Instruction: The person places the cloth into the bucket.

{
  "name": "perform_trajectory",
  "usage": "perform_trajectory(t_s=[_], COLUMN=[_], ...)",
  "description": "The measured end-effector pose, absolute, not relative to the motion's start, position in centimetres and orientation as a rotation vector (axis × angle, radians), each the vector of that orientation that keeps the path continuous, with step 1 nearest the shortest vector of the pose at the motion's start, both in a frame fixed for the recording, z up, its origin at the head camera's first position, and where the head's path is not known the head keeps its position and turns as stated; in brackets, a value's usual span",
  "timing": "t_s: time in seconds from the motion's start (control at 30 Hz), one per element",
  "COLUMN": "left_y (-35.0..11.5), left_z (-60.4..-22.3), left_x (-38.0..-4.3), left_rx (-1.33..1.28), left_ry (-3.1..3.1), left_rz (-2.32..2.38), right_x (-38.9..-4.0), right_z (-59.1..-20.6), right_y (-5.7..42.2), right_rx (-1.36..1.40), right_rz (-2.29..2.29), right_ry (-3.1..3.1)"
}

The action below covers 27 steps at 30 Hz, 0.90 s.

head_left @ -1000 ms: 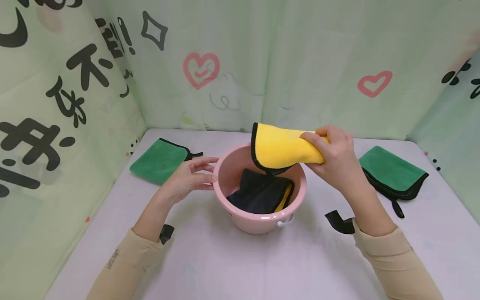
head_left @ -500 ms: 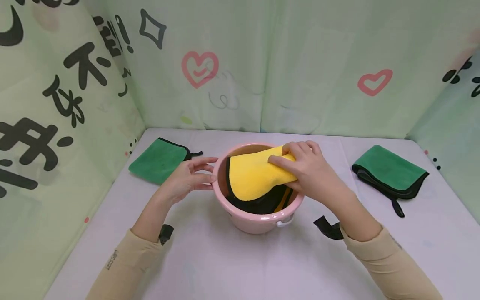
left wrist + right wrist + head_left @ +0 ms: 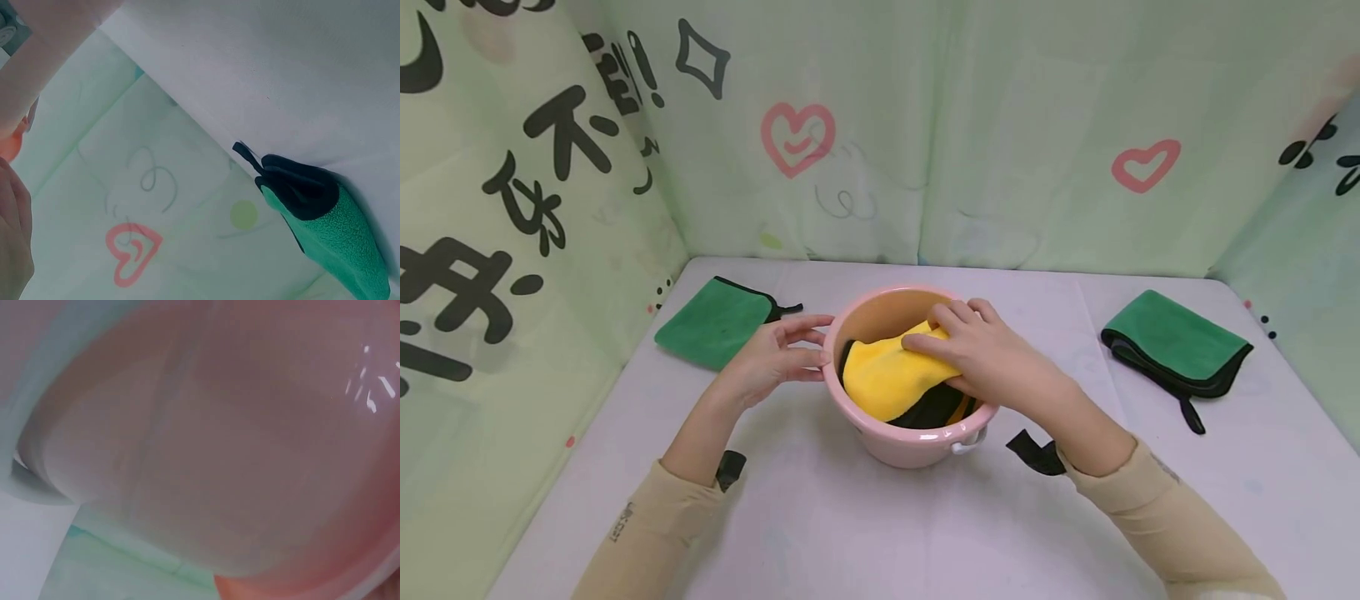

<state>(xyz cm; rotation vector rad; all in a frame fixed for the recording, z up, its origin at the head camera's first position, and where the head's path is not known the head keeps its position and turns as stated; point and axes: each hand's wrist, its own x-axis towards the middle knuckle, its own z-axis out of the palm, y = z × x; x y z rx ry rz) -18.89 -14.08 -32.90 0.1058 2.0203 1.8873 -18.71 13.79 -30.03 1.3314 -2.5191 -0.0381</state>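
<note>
A pink bucket stands on the white-covered table, with a white handle fitting on its front right. My left hand touches the bucket's left rim with outstretched fingertips and thumb. Inside the bucket, my right hand grips a yellow towel with black edging, its thumb on top of the fabric. Beneath that lies a dark towel with a yellow strip, mostly covered. The smooth bucket wall fills most of the right wrist view, blurred.
To the left, behind my left hand, lies a folded green towel with a black loop. Another folded green towel rests at the right. Pale green printed curtains close off the table's back and both sides.
My right hand has lowered the yellow towel from above the bucket's right side down into it, moving left. The left hand has stayed at the rim.
</note>
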Motion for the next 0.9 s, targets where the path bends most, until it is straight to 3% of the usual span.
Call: perform_trajectory(t_s=[0.9], left_y=[-14.1], left_z=[-33.2], left_x=[-18.9], left_rx=[0.133], left_ry=[2.029], left_rz=[1.9], right_x=[-19.2], right_z=[-31.2], right_y=[11.3], right_rx=[1.425], right_rz=[-0.464], right_ry=[-2.942])
